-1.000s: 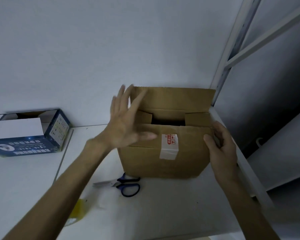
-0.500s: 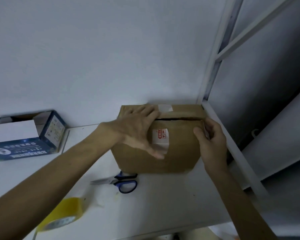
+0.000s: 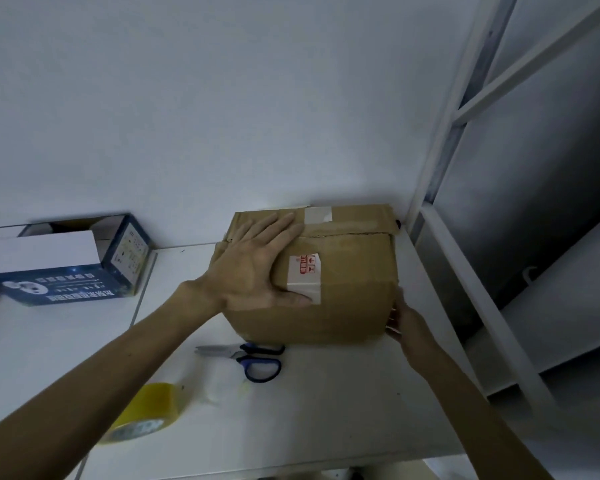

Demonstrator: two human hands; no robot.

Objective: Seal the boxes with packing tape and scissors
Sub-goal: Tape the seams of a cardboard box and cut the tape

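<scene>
We see the left hand (image 3: 253, 268) laid flat, fingers straight, on the closed flaps of the cardboard box (image 3: 354, 299), its thumb resting on a white label (image 3: 305, 271). The right hand (image 3: 400, 318) touches the box's near right corner; its fingers are partly hidden, so we cannot tell whether they grip. Nearer us than the left hand, the scissors (image 3: 253, 360) lie on the white table (image 3: 343, 403), just beside the box. The yellow tape roll (image 3: 146, 415) sits beside the left forearm. A blue carton (image 3: 66, 271) stands open, well to that hand's left.

L hand (image 3: 253, 271) lay flat, palm down, fingers straight toward 1 o'clock; R hand (image 3: 404, 318) at its 4 o'clock, fingers mostly hidden.
</scene>
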